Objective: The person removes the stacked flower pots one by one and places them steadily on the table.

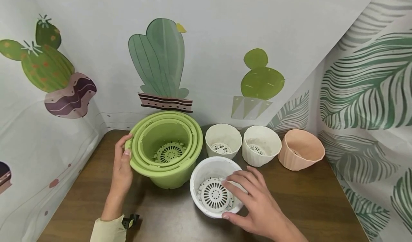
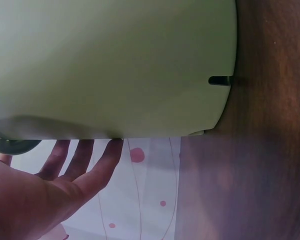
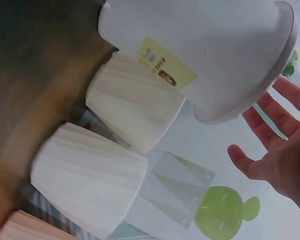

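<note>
And here a nest of green pots (image 1: pixel 170 179) is held at its left rim by the left hand (image 1: pixel 122 167), the edge pinched between thumb and fingers. At least three round rims are seen, set one inside another, all in smooth matt plastic; a ring of slots is cut into the innermost floor, and a small notch is shown low on the outer wall.

Over to the right: the white pot (image 1: pixel 210 167) is placed just beside the green nest, in front of the cream pots (image 1: pixel 259 158). Its round mouth is partly covered by the right hand (image 1: pixel 254 195), fingers spread wide, thumb held well apart; whether the rim is touched by the fingertips cannot be told for sure. Its floor, too, is pierced with radiating slots.

Behind, the two cream pots and one peach pot (image 1: pixel 291 159) are lined up, their sides fluted and their mouths faceted, on a dark wood-grained table (image 1: pixel 167 217). Patterned cloth (image 1: pixel 212 38) is hung behind, printed with cacti and leaves.

And a label! A pale yellow sticker (image 3: pixel 165 62) is carried on the white pot's side, marked in dark print too blurred to be read.
</note>
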Motion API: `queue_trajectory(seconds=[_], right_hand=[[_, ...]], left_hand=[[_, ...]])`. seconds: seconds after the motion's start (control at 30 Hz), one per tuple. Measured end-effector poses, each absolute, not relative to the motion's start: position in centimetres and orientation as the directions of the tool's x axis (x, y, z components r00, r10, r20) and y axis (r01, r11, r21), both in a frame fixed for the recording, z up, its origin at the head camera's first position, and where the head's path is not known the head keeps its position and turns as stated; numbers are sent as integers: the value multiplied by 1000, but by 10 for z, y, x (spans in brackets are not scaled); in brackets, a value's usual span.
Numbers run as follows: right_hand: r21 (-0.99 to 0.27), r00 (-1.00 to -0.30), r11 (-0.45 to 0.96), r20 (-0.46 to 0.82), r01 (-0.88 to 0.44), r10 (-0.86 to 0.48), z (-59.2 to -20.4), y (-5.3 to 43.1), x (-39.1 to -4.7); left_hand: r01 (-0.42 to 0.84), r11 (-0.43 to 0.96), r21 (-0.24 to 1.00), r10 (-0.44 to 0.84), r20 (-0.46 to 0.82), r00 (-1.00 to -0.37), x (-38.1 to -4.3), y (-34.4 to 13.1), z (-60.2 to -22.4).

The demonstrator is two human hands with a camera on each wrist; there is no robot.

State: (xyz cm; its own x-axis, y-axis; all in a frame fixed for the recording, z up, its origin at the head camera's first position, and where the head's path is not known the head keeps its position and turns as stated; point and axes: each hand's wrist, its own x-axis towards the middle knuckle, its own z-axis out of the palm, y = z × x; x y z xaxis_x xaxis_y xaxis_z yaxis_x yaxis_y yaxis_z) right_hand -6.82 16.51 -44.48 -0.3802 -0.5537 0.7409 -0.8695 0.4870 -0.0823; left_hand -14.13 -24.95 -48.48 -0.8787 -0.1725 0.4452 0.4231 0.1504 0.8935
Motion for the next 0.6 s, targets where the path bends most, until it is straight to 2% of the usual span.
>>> queue_trajectory(seconds=[0.33,0.6], right_hand=[[-10,-352,482,697,-876,-625,-420,166,-83],[27,-333,475,678,-880,-655,-403,161,-93]], left_hand=[[433,122,893,-172,448,-877,-140,-248,-482],[400,164,902,-188,427,-885,-140,-249,-483]])
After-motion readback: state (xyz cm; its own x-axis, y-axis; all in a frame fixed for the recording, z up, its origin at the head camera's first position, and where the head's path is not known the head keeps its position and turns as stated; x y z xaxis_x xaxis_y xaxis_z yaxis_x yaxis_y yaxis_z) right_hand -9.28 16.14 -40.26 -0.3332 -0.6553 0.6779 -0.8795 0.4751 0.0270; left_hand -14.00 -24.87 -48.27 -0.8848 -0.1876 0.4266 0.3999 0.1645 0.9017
